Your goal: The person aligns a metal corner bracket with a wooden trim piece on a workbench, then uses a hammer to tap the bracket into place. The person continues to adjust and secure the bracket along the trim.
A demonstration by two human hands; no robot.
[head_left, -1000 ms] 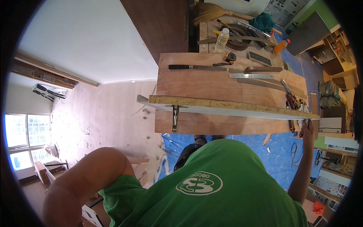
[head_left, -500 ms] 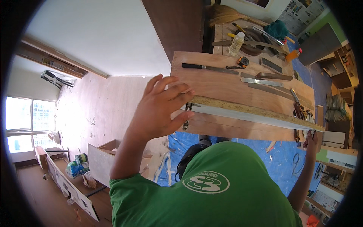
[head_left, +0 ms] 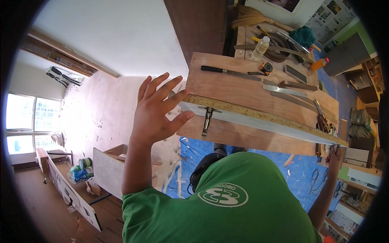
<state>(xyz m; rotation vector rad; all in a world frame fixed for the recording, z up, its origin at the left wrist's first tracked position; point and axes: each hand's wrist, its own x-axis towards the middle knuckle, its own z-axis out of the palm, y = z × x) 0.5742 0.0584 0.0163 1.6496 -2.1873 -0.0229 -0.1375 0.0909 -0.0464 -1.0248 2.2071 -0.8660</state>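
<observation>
One long white-faced board [head_left: 259, 121] runs on edge from the centre to the right of the frame, its raw, speckled edge uppermost. One metal hinge [head_left: 207, 121] is fitted on its near face, close to the left end. A single wooden worktop [head_left: 227, 87] lies beneath it.

The two hands are at opposite ends. The left hand [head_left: 156, 111], left of centre, is open, its back showing, four fingers fanned upward and the thumb pointing right toward the board's end; whether a fingertip touches the board I cannot tell. Its forearm rises almost vertically from the green shirt [head_left: 265, 216]. The right hand [head_left: 334, 157], at the right of the frame, has bent fingers at the board's far end, its arm stretched up from the lower right; whether it grips anything I cannot tell.

Beyond the board lie one black-handled file [head_left: 231, 72], one tape measure [head_left: 266, 68], one grey block [head_left: 295, 74] and one silvery metal strip [head_left: 285, 90], with brown strips around it. Farther out, at upper right, are two bottles, one clear [head_left: 260, 49] and one orange [head_left: 320, 64], one broom [head_left: 251, 17] and one green cloth [head_left: 302, 36]. Blue sheeting [head_left: 306, 168] covers floor below the worktop.
</observation>
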